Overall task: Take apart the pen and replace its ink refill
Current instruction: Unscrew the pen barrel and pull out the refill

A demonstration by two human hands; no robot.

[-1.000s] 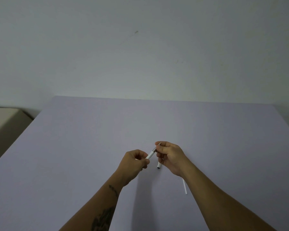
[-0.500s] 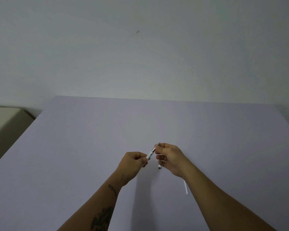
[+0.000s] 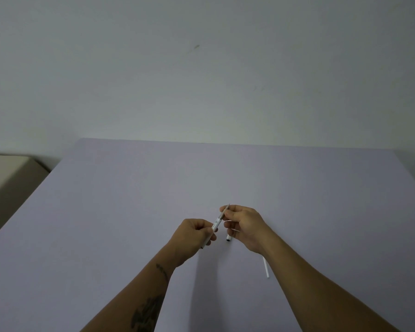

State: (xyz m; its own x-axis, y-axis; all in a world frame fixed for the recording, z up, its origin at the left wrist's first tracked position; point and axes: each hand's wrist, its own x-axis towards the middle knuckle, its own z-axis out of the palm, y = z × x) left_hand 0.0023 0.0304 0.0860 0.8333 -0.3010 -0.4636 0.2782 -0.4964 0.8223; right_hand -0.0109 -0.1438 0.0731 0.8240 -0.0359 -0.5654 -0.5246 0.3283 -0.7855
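My left hand [image 3: 194, 233] grips the white pen barrel [image 3: 216, 223], which points up and to the right. From the barrel's end a thin ink refill [image 3: 224, 211] sticks out, and the thumb and forefinger of my right hand [image 3: 243, 222] pinch its tip. A small white pen part with a dark end [image 3: 228, 238] shows below my right hand's lower fingers; I cannot tell whether they hold it or it lies on the table. A thin white refill [image 3: 266, 268] lies on the table, partly hidden under my right forearm.
The work surface is a pale lilac table [image 3: 130, 212] set against a plain wall. A beige piece of furniture [image 3: 3, 173] stands lower down beyond the table's left edge.
My right hand has drawn up and to the right, and more of the thin refill now shows out of the barrel. My left hand has held nearly still.
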